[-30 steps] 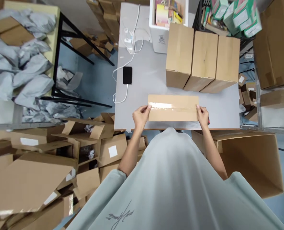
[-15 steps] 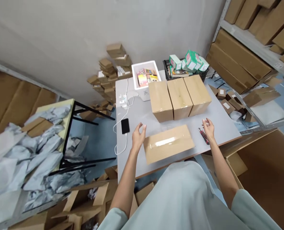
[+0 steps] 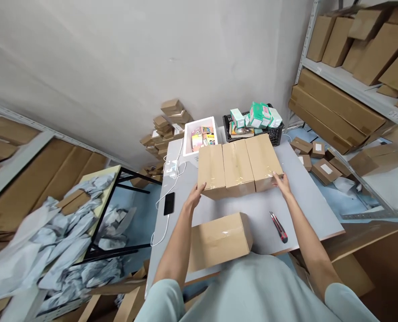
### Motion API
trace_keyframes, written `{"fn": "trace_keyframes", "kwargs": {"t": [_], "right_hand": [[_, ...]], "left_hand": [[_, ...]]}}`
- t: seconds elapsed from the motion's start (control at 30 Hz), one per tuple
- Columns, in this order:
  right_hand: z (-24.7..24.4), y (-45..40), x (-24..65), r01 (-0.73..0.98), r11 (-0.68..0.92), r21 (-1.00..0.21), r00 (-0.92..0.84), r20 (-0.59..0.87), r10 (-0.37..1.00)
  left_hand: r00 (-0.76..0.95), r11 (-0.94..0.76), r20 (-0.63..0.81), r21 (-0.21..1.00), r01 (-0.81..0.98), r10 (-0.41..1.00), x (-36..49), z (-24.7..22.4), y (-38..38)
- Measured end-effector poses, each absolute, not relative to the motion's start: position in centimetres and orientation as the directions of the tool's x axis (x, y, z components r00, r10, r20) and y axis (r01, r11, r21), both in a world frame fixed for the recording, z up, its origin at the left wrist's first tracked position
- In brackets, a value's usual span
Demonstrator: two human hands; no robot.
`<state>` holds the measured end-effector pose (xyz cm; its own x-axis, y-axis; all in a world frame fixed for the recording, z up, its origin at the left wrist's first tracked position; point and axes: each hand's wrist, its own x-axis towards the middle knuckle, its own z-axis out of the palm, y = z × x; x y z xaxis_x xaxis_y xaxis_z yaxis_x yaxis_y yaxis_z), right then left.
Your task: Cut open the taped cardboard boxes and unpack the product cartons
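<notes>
Three closed cardboard boxes point(image 3: 238, 164) stand side by side on the grey table point(image 3: 262, 232). My left hand point(image 3: 196, 194) touches the near left corner of the left box, and my right hand point(image 3: 281, 182) is on the near right corner of the right box, so the row sits between my two hands. Closer to my body lies another taped cardboard box point(image 3: 219, 239), partly behind my left forearm. A red and black utility knife point(image 3: 278, 227) rests on the table to the right of that box, below my right hand.
Behind the row are a white foam box point(image 3: 200, 134) and a black crate point(image 3: 277, 130) with green-white boxes. A phone point(image 3: 169, 204) with a white cable lies at the left. Shelves with cartons point(image 3: 340, 105) stand at the right; grey bags point(image 3: 71, 237) fill the left.
My hands have moved from the single box's sides to the ends of the three-box row. Those three now stand pressed together in line. The view has tilted up.
</notes>
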<state>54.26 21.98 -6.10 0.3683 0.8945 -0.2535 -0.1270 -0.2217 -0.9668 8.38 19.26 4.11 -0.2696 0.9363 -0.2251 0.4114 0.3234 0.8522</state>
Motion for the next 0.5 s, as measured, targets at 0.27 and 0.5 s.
{"fn": "trace_keyframes", "kwargs": {"t": [0.27, 0.5], "right_hand": [[-7.4, 20.5, 61.2, -0.156, -0.215, -0.964, 0.375, -0.259, 0.890], [-6.3, 25.2, 68.4, -0.134, -0.254, -0.958, 0.460, -0.287, 0.840]], "left_hand": [[-0.224, 0.346, -0.282, 0.875, 0.338, 0.933, 13.5, 3.3, 18.0], [-0.197, 0.302, -0.244, 0.883, 0.360, 0.949, 20.6, 1.7, 22.3]]}}
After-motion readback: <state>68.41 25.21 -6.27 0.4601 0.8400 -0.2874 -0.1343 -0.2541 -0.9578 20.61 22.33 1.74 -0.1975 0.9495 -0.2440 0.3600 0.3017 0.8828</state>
